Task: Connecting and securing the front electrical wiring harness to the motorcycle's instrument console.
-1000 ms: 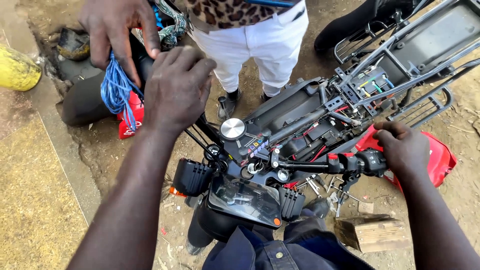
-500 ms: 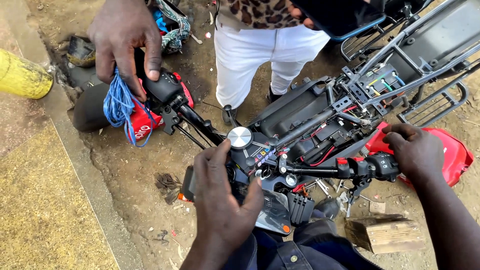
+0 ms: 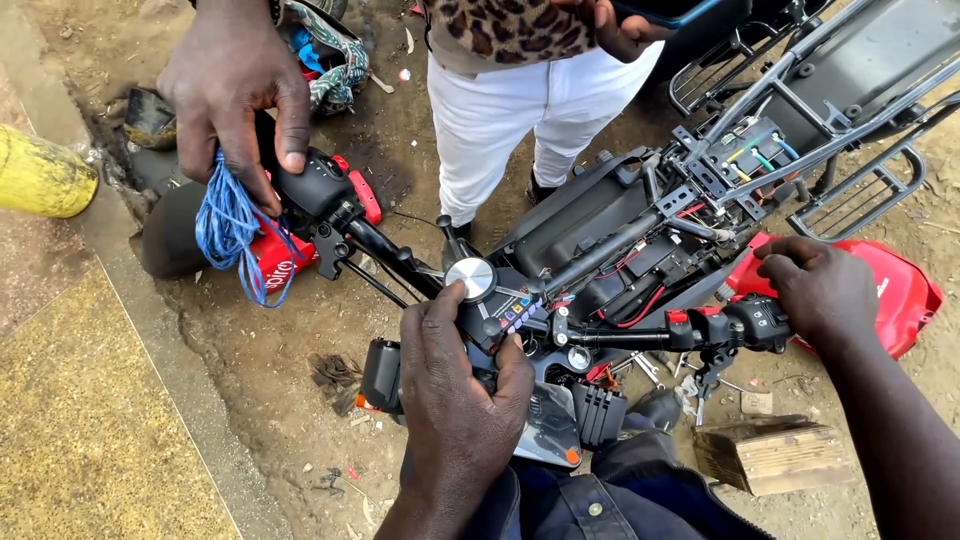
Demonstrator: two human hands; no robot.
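Stripped motorcycle seen from above, described from left to right. At far left a yellow post [image 3: 40, 180] lies at the edge of the paved strip [image 3: 90, 440]. Beside it another person's hand [image 3: 235, 85] reaches down from the far side and closes over the left handlebar grip [image 3: 310, 185], with a bundle of blue cord [image 3: 230, 225] hanging from its fingers; the grasp appears to steady that end of the bar. The handlebar [image 3: 400, 260] runs rightward to the centre, where the wearer's left hand [image 3: 455, 395] rests on the steering head, thumb touching the round silver cap [image 3: 470, 278] and fingers curled loosely over the switch cluster just right of it, pressing rather than clenched. The headlight unit [image 3: 545, 430] sits near, below this hand. Behind, on the far side, a person in white trousers [image 3: 520, 110] stands close to the open frame [image 3: 640, 240], where red and black wiring lies exposed because the body panels are off. Further right, the wearer's right hand [image 3: 815, 290] is clenched around the right handlebar grip [image 3: 750, 322], apparently bracing the bar. A red panel [image 3: 900, 290] lies on the dirt ground [image 3: 300, 430] beyond it, and a wooden block [image 3: 770, 455] rests near, at lower right.
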